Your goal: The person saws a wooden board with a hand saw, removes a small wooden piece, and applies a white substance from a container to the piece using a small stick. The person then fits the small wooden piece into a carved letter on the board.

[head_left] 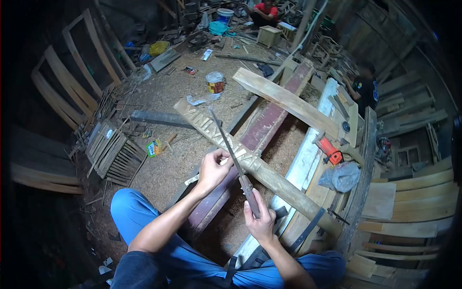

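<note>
My right hand (pixel 261 222) is closed round the brown wooden handle of a long, narrow-bladed knife (pixel 226 140). The blade points up and away, crossing over a notched wooden beam (pixel 284 185). Rows of cuts or small chips show along the beam's far left part. My left hand (pixel 212 169) is closed in a pinch beside the blade, close to the beam's near edge. What its fingertips hold, if anything, is too small to make out. Under the beam runs a dark red plank (pixel 262 127).
A pale board (pixel 284 98) lies across the red plank. To the right are a red-orange power tool (pixel 329 148), a plastic bag (pixel 344 176) and a white-topped plank (pixel 308 153). A paint can (pixel 215 83) and a slatted crate (pixel 115 154) stand on the floor. Two people sit farther off.
</note>
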{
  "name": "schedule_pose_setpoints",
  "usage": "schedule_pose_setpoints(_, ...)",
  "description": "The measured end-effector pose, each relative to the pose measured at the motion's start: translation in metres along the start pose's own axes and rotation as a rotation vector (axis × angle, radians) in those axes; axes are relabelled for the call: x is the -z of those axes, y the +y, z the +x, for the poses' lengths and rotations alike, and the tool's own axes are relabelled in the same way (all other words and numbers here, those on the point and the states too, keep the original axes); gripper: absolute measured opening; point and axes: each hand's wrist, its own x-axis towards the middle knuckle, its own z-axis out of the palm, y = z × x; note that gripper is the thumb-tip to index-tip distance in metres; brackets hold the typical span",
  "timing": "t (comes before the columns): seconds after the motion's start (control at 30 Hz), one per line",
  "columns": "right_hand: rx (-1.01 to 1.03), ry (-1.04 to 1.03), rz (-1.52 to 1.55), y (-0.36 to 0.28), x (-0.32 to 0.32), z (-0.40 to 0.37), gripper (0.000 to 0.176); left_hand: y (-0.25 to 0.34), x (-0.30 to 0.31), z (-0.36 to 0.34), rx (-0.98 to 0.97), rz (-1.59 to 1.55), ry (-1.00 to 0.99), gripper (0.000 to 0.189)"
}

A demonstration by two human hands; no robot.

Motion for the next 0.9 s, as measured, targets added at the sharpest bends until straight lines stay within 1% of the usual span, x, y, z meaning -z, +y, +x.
schedule_pose_setpoints(0.07, 0.036, 0.050, -0.028, 0.008, 0.006, 0.001, 0.048, 0.006, -0.017, -0.003, -0.041, -0.034, 0.065, 0.032)
schedule_pose_setpoints(0.1, 0.043, 0.033, -0.032, -0.012, -0.028, 0.008, 0.048, 0.001, 0.021, 0.006, -0.033, -0.046, 0.078, 0.032)
schedule_pose_setpoints(0.17, 0.001, 0.036, -0.004, -0.015, -0.037, 0.016, 0.046, 0.009, 0.032, 0.011, -0.004, 0.134, 0.108, 0.031)
schedule_pose_setpoints(0.2, -0.003, 0.027, 0.013, -0.014, -0.039, 0.021, 0.044, 0.012, 0.035, 0.013, 0.023, 0.166, 0.116, 0.029)
schedule_pose_setpoints(0.23, -0.005, 0.017, 0.013, -0.011, -0.043, 0.019, 0.044, 0.001, 0.037, 0.015, 0.032, 0.165, 0.120, 0.029)
schedule_pose_setpoints(0.3, -0.021, -0.001, -0.004, 0.004, -0.055, 0.018, 0.043, -0.029, 0.034, 0.025, 0.063, 0.169, 0.065, 0.030)
schedule_pose_setpoints(0.33, -0.074, 0.004, 0.013, 0.008, -0.064, 0.013, 0.041, -0.038, 0.035, 0.025, 0.120, 0.231, 0.035, 0.030)
schedule_pose_setpoints(0.37, -0.075, -0.008, 0.016, 0.021, -0.076, 0.005, 0.041, -0.050, 0.034, 0.024, 0.131, 0.230, 0.041, 0.030)
schedule_pose_setpoints(0.43, -0.206, -0.041, 0.087, 0.047, -0.100, -0.015, 0.041, -0.096, 0.022, 0.026, 0.223, 0.290, 0.004, 0.029)
schedule_pose_setpoints(0.47, -0.331, -0.066, 0.108, 0.055, -0.109, -0.025, 0.038, -0.121, 0.012, 0.025, 0.225, 0.328, 0.028, 0.025)
schedule_pose_setpoints(0.5, -0.340, -0.069, 0.112, 0.063, -0.115, -0.033, 0.038, -0.139, 0.006, 0.020, 0.233, 0.334, 0.025, 0.025)
schedule_pose_setpoints(0.57, -0.421, -0.128, 0.135, 0.087, -0.127, -0.047, 0.038, -0.169, -0.006, 0.012, 0.324, 0.332, 0.028, 0.026)
schedule_pose_setpoints(0.6, -0.377, -0.109, 0.091, 0.091, -0.132, -0.053, 0.039, -0.179, -0.009, 0.007, 0.291, 0.352, 0.036, 0.026)
schedule_pose_setpoints(0.63, -0.396, -0.117, 0.088, 0.096, -0.133, -0.061, 0.039, -0.190, -0.014, 0.000, 0.262, 0.415, 0.077, 0.024)
schedule_pose_setpoints(0.7, -0.467, -0.181, 0.121, 0.106, -0.139, -0.071, 0.039, -0.211, -0.018, -0.007, 0.307, 0.422, 0.076, 0.023)
schedule_pose_setpoints(0.77, -0.469, -0.201, 0.111, 0.115, -0.145, -0.078, 0.039, -0.214, -0.018, -0.014, 0.306, 0.451, 0.107, 0.023)
schedule_pose_setpoints(0.83, -0.403, -0.161, 0.140, 0.123, -0.148, -0.081, 0.046, -0.213, -0.020, -0.017, 0.296, 0.483, 0.143, 0.023)
schedule_pose_setpoints(0.87, -0.318, -0.134, 0.109, 0.126, -0.149, -0.081, 0.045, -0.212, -0.021, -0.016, 0.272, 0.495, 0.158, 0.022)
schedule_pose_setpoints(0.9, -0.329, -0.138, 0.118, 0.127, -0.148, -0.081, 0.045, -0.213, -0.022, -0.017, 0.247, 0.508, 0.170, 0.022)
